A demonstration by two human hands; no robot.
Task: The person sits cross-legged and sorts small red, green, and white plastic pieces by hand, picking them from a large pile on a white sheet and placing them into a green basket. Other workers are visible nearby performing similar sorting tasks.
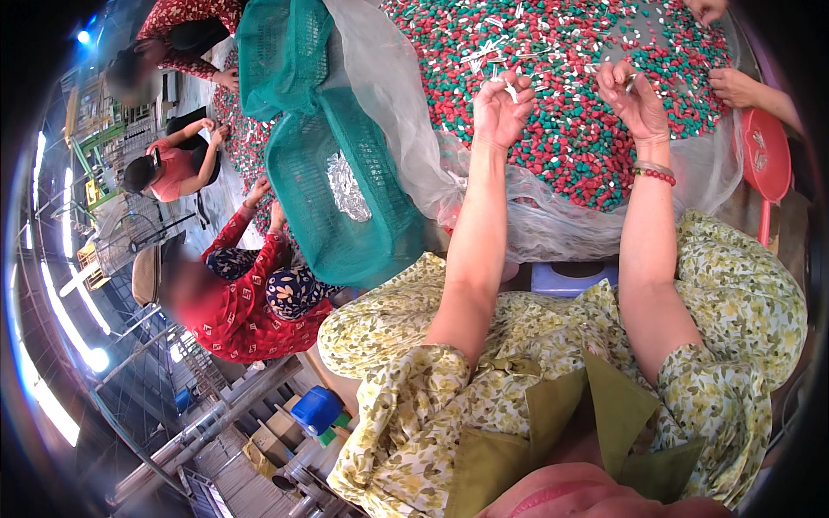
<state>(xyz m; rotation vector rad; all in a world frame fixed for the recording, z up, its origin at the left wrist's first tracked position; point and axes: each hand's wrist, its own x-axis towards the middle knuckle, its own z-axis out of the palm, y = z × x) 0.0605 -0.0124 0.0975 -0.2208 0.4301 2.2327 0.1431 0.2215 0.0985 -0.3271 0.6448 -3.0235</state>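
Observation:
A wide spread of small red, green and white pieces (570, 147) lies in front of me on a sheet of clear plastic (553, 237). Above its near part, my left hand (501, 114) is closed on a thin white plastic piece (511, 91), which pokes out between the fingers. Level with it on the right, my right hand (641, 108) has its thumb and fingers curled together. Something small and pale shows at those fingertips, too small to name. Several thin white sticks (484, 57) lie on the pieces just beyond my left hand.
Left of the pile stand green mesh-lined baskets (315, 250), the nearer holding white scraps (347, 188). A red scoop (765, 155) is at the right edge. Another person's hand (734, 87) rests by the pile's right side. Several people work at the left.

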